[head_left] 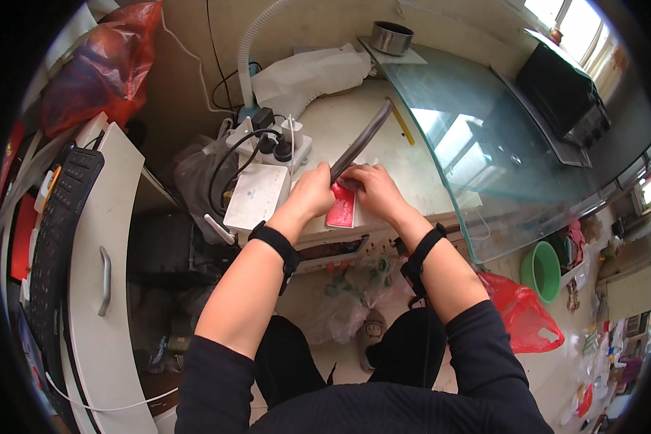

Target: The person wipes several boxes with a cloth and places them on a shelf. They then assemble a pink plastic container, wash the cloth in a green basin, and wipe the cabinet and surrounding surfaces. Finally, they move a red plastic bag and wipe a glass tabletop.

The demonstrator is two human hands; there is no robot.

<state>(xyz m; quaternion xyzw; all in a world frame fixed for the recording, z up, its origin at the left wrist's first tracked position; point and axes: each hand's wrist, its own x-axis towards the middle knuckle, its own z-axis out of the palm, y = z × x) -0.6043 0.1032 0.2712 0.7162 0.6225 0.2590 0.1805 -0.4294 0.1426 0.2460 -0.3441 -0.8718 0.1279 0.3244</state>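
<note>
My left hand is closed around the near end of a long, dark, flat object, which slants up and away to the right. What kind of object it is, I cannot tell. Close beside it, my right hand has its fingers curled and pressed together by the same dark end; what they pinch is hidden. Below and between both hands a red packet with pale print shows at the table's front edge. Its upper part is covered by my fingers.
A white router-like box and a power strip with plugs lie left of my hands. To the right are a yellow strip and a glass sheet. A red bag and green basin stand lower right.
</note>
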